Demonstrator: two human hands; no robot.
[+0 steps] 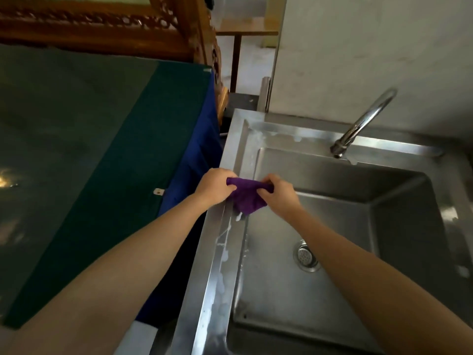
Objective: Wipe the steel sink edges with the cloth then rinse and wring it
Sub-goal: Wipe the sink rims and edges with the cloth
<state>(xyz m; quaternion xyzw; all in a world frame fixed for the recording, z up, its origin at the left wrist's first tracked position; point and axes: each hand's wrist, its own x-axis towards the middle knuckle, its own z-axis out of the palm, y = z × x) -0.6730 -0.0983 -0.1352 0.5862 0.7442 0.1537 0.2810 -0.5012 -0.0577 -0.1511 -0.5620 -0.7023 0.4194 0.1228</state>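
Head view: left hand (213, 187) and right hand (279, 192), fingers curled, grip one cloth (247, 199) over one sink (217, 252).

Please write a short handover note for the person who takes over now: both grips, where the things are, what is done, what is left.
Left grip and right grip: both hold the purple cloth, bunched between them above the left edge of the sink.
White suds lie along the left and back edges, so wiping looks unfinished.
Faucet: no water visible.
Left: finish wiping, rinse, wring.
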